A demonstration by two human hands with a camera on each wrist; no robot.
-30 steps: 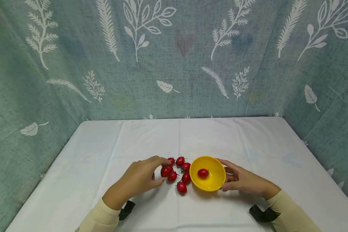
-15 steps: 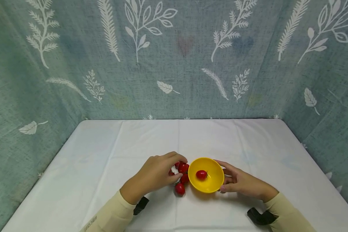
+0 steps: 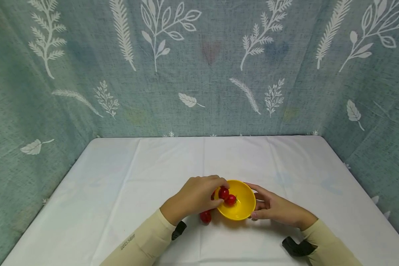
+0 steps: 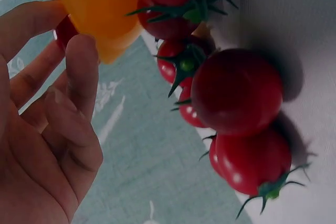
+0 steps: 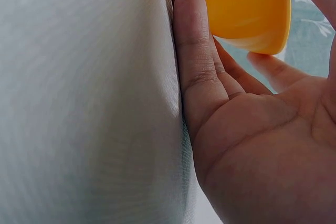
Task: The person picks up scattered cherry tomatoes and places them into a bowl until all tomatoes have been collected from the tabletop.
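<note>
Left hand [image 3: 197, 194] has its grip pinched round a tomato [image 3: 223, 193], just inside the yellow bowl [image 3: 245, 204] at left (right hand [image 3: 276, 208] cupping opposite)!

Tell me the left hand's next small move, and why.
Probably ease the left hand open to release the pinched tomato: it is over the yellow bowl, where a second tomato lies, and the right hand holds the bowl's side.

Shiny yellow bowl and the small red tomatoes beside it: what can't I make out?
Head view: how many small oval red tomatoes lie beside the round glossy yellow bowl; the left hand covers some.
Left wrist view: the held tomato's full shape, mostly covered by that hand.
Right wrist view: the bowl's inside, hidden by its wall.
</note>
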